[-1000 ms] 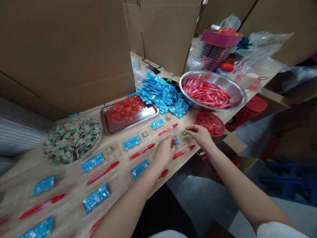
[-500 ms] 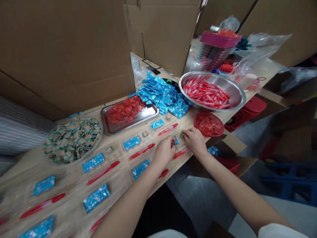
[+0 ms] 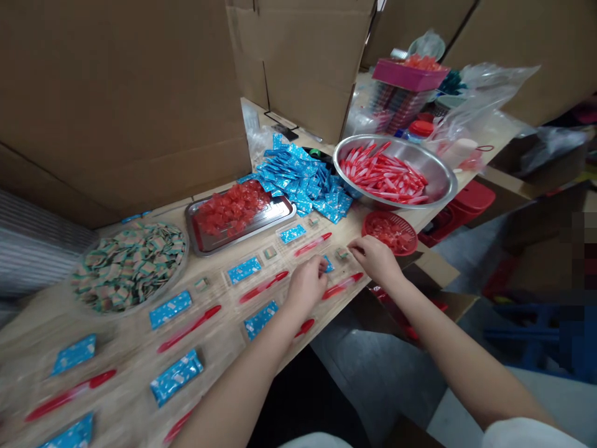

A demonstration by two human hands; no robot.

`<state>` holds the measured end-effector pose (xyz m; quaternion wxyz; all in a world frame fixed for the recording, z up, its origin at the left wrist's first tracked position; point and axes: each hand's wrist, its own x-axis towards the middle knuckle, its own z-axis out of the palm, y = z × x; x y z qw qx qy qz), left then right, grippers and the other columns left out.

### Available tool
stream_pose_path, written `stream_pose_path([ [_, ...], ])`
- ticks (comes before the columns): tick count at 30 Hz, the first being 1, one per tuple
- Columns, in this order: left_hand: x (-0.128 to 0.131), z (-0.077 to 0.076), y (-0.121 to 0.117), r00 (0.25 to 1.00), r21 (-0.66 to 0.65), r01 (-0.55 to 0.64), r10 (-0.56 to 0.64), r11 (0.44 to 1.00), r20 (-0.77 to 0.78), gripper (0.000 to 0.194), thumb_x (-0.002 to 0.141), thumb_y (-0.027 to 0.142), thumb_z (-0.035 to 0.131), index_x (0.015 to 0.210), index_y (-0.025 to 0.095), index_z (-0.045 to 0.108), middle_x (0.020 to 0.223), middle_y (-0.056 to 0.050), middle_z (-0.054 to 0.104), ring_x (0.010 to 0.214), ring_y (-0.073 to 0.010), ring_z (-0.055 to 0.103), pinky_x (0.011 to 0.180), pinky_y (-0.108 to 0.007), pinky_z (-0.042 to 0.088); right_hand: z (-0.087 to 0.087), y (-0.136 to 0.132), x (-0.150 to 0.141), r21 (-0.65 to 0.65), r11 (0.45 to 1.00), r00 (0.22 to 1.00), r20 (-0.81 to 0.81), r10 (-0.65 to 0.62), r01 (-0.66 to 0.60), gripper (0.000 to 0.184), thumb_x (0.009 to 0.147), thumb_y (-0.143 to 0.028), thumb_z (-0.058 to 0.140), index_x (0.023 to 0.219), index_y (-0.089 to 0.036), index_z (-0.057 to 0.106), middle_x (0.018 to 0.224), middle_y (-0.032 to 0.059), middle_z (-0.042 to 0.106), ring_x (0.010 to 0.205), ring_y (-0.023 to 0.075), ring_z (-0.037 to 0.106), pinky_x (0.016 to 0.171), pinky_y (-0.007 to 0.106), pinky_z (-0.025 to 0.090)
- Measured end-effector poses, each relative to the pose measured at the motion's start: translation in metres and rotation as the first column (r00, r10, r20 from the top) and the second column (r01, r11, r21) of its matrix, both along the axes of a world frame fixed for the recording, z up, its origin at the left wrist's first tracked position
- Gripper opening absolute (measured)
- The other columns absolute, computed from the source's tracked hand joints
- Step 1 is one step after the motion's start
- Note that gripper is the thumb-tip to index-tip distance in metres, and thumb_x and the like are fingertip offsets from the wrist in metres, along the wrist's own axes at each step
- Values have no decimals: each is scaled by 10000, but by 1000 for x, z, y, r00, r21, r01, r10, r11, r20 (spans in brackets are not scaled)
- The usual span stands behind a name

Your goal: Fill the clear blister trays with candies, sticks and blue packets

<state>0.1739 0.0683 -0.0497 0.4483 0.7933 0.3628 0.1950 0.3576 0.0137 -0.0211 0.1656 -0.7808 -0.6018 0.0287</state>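
Observation:
My left hand point(image 3: 308, 281) is closed above the tray row, fingers curled; what they hold, if anything, is hidden. A blue packet point(image 3: 329, 264) shows partly beyond its fingertips. My right hand point(image 3: 377, 258) has its fingers drawn together, with nothing visible between them. Just left of those fingertips lies a small tan-and-green packet point(image 3: 342, 254) in a clear tray. Between my forearms, a red-capped pen-like stick point(image 3: 342, 286) lies near the table edge. More clear trays with blue packets point(image 3: 244, 270) and red sticks point(image 3: 263, 287) lie in rows to the left.
A round tub of small tan-and-green packets point(image 3: 133, 264) stands left. Behind are a metal tray point(image 3: 275, 213) with red wrapped pieces, a blue packet pile point(image 3: 303, 177) and a steel bowl point(image 3: 445, 177) of red sticks. A red basket point(image 3: 410, 233) sits beside my right hand.
My right hand moved left and down over the small packet, then drew back to the right. That packet now lies apart from the fingers. My left hand stayed nearly still.

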Motion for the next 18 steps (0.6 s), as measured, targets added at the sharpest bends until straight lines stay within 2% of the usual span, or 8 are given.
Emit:
stream_pose_path([
  [4, 0, 2, 1, 1000, -3, 0, 0, 1000, -10, 253, 702, 73, 509, 908, 194, 593, 863, -22, 675, 813, -151, 625, 788, -283, 483, -3, 0, -3, -30, 998, 997, 45, 58, -57, 129, 815, -198, 554, 794, -148, 670, 782, 83, 601, 779, 190, 558, 718, 274, 415],
  [8, 1, 3, 1, 1000, -2, 2, -2, 1000, -25, 247, 707, 79, 507, 908, 194, 592, 865, -21, 674, 811, -148, 624, 787, -281, 482, -7, 4, -1, -38, 995, 996, 8, 93, -93, 87, 787, -202, 585, 767, -160, 659, 767, 67, 575, 750, 175, 540, 693, 266, 404],
  [13, 1, 4, 0, 1000, 0, -5, 5, 1000, -30, 237, 704, 81, 507, 894, 194, 593, 863, -19, 673, 814, -151, 623, 784, -282, 481, -11, 8, 2, -32, 999, 997, -72, 35, -38, 113, 769, -266, 612, 793, -159, 642, 752, 52, 567, 728, 169, 533, 670, 265, 403],
  [18, 0, 4, 0, 1000, -11, -2, 2, 1000, -8, 222, 707, 90, 510, 883, 196, 593, 852, -20, 675, 812, -151, 624, 773, -281, 482, -10, 10, 1, -40, 998, 990, -135, 50, -56, 65, 701, -182, 634, 765, -172, 630, 760, 30, 572, 713, 147, 525, 648, 238, 401],
])
